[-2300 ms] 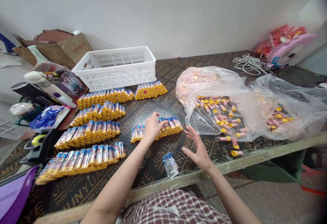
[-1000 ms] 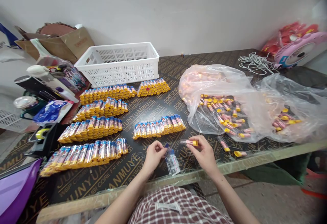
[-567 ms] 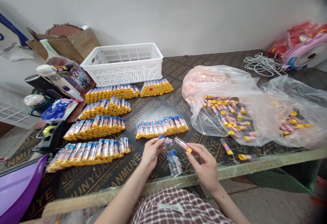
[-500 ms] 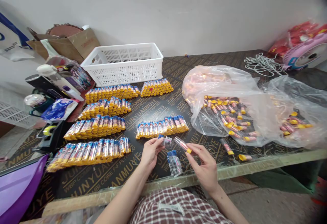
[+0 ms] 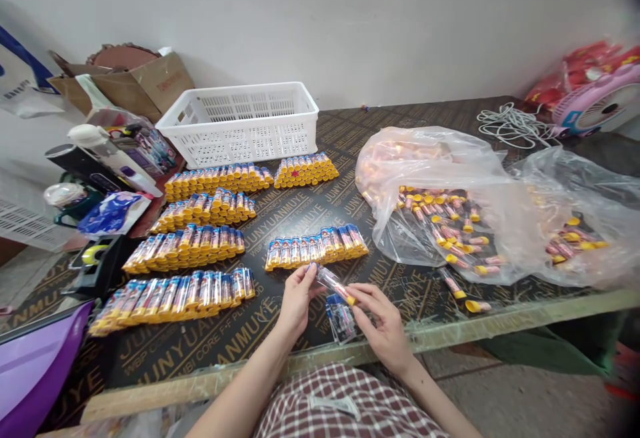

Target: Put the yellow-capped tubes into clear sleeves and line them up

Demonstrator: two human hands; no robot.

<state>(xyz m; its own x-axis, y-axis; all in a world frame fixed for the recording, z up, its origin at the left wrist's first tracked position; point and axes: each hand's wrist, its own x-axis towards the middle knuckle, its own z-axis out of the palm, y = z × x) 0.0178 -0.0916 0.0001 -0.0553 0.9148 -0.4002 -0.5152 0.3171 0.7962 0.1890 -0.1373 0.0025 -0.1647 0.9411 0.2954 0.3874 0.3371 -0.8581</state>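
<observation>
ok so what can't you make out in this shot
All in the head view:
What the left hand pinches: nearly all covered by its fingers.
Print on the flat labels: too small to read.
How many tubes the big bag holds: cloudy plastic blurs them.
Crate floor: hidden by its near wall.
Fan: cut off by the right edge.
Purple bin: cut off by the left edge.

Even, moderately bright indoor light, seemingly overhead. Soft sheen mid-desk [image 5: 293, 217], whitish glare on the plastic bag [image 5: 435, 168], small glints on the held tube [image 5: 334, 283]. Wall [image 5: 340, 31] flat grey; floor [image 5: 515, 395] under the desk dimmer. Shadows faint. Wide-angle stretch at sides, black vignette top-right corner. Fan [image 5: 595, 108] and red packets [image 5: 575, 71] soft, smeary. Centre fairly sharp; tube print too small to read.
</observation>
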